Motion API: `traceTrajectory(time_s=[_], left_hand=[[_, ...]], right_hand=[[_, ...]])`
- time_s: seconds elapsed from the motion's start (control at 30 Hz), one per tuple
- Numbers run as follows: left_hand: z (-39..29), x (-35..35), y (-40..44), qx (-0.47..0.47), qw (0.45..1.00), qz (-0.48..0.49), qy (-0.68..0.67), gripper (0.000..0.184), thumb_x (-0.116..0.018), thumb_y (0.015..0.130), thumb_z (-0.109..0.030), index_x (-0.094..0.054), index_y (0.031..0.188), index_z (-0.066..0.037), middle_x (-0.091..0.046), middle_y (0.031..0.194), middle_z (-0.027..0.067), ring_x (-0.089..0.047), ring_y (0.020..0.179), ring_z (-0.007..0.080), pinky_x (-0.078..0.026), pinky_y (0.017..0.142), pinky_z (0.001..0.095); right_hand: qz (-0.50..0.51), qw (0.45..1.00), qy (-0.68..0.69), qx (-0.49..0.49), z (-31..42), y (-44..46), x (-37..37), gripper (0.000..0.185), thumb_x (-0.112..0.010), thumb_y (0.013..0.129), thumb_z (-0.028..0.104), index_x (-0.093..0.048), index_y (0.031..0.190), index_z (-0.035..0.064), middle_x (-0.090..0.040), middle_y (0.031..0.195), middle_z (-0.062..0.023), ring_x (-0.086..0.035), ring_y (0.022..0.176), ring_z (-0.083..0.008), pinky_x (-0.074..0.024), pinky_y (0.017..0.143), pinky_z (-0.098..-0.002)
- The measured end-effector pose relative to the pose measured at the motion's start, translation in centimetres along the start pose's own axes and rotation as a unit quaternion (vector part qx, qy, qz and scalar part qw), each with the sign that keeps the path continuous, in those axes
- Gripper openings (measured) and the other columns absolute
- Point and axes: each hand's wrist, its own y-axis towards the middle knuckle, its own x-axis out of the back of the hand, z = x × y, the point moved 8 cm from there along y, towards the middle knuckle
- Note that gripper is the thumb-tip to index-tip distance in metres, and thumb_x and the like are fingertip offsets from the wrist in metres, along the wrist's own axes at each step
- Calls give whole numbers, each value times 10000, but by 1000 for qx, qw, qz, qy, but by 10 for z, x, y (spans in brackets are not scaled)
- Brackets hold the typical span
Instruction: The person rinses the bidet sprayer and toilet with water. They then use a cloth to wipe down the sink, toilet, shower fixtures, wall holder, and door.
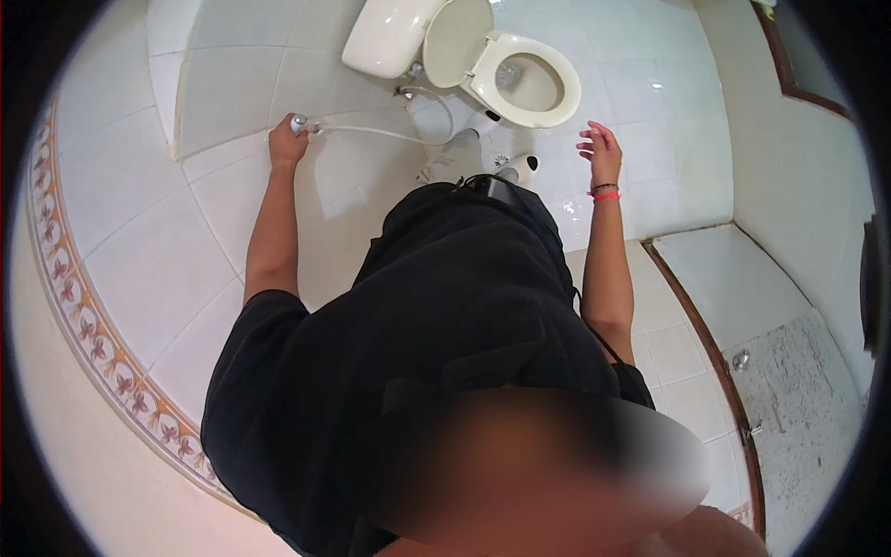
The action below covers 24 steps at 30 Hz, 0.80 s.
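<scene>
My left hand (287,144), near the tiled wall, is closed around a bidet sprayer (298,122) with a chrome and white head. A white hose (380,136) runs from the sprayer in a loop toward a valve (405,92) beside the toilet. To the right, my right hand (601,148) hangs in the air with its fingers apart and loosely bent, holding nothing. A dark band and a red band circle that wrist. Ahead of my feet stands the cream toilet (534,79), its lid (458,42) raised and its seat down on the bowl.
The toilet tank (385,35) is at the upper left of the bowl. A floor drain (501,161) lies by my feet on wet-looking white tiles. Behind me to the right is a worn door (784,390) with a brown frame. Patterned border tiles (93,343) run along the left wall.
</scene>
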Motion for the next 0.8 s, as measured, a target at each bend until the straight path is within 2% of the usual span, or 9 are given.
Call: traceTrajectory(time_s=[0.03,0.23,0.33,0.37,0.47,0.5,0.63,0.73,0.8], left_hand=[[-3,0,1,-14,1000,-12,3,315,-794,818,-244,-685,1069,-89,-733,977,170,-699,937,387,-547,804,456],[14,-10,-10,67,994,-58,-59,324,-807,796,-258,-690,1052,-98,-739,981,158,-702,947,383,-551,817,445],[21,-11,-7,66,995,-65,-29,283,-804,818,-285,-707,1041,-140,-747,993,127,-715,945,347,-553,834,433],[24,-13,-5,77,994,-62,-35,280,-802,819,-286,-707,1040,-142,-747,993,126,-715,948,345,-552,838,432],[20,-12,-6,89,993,-55,-47,273,-800,821,-282,-708,1037,-144,-748,996,122,-715,958,333,-550,847,422],[21,-12,-5,78,994,-56,-48,269,-800,822,-275,-708,1038,-145,-749,997,119,-717,959,326,-551,847,415],[29,-20,-13,63,994,-38,-81,207,-801,799,-173,-706,978,-127,-752,952,106,-728,913,288,-558,819,385],[33,-30,-16,47,992,-66,-99,200,-806,796,-159,-710,970,-134,-755,947,95,-731,905,264,-558,813,372],[40,-39,-10,75,992,-43,-96,196,-807,794,-157,-713,965,-142,-755,947,91,-730,904,263,-557,814,371]], right_hand=[[3,1000,-1,1,-3,0,-2,252,-557,1022,210,-662,1202,70,-711,947,-53,-663,724,-121,-515,638,-252],[6,1000,-6,-23,-22,-19,-6,247,-565,1022,225,-666,1192,77,-713,941,-39,-658,715,-114,-504,631,-247],[8,999,-23,-33,-30,-28,-1,258,-555,1026,229,-670,1209,88,-711,955,-30,-655,741,-109,-484,645,-243],[-2,999,-28,-27,-32,-31,2,256,-561,1022,225,-674,1201,81,-705,915,-28,-587,636,-77,-412,553,-216],[-3,999,-18,-30,-42,-31,16,251,-572,1015,214,-680,1194,74,-694,872,-29,-469,527,-44,-324,463,-207],[-17,999,-10,-30,-43,-33,21,247,-576,1012,202,-684,1189,69,-678,834,-27,-380,472,-28,-263,414,-207],[-38,999,-20,-27,-42,-36,42,237,-579,1002,180,-686,1168,51,-670,805,-31,-377,485,-26,-303,442,-216],[-50,998,-7,-32,-44,-38,52,238,-581,1000,182,-688,1168,53,-663,794,-28,-377,485,-25,-302,442,-214],[-56,998,2,-33,-46,-40,58,237,-582,1000,184,-688,1167,55,-660,789,-25,-375,485,-26,-302,442,-213]])
